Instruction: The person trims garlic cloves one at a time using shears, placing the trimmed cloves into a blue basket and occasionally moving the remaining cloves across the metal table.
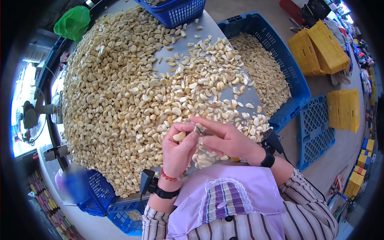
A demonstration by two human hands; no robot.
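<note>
Left hand (176, 151): our fingers pinch a clove (179, 136).
Right hand (225, 140): fingers grip a blade (203, 131).
Done, we judge: crate (295, 76) partly filled.
Remaining: large heap (116, 92).

I am holding my left hand (178, 150) and right hand (224, 140) side by side just above the near edge of the table (182, 40), with the clove (179, 136) sitting in my left fingers and the small tool (203, 130) pinched in my right hand, between the two hands. The heap of cloves (116, 92) is spreading beyond them and to their left across the table. A filled crate (298, 86) is standing right of the table, and a floor crate (316, 132) is lying beside it, nearer me. A far crate (180, 14) is sitting at the table's far end, and a fan (30, 120) is standing off to the left.
</note>
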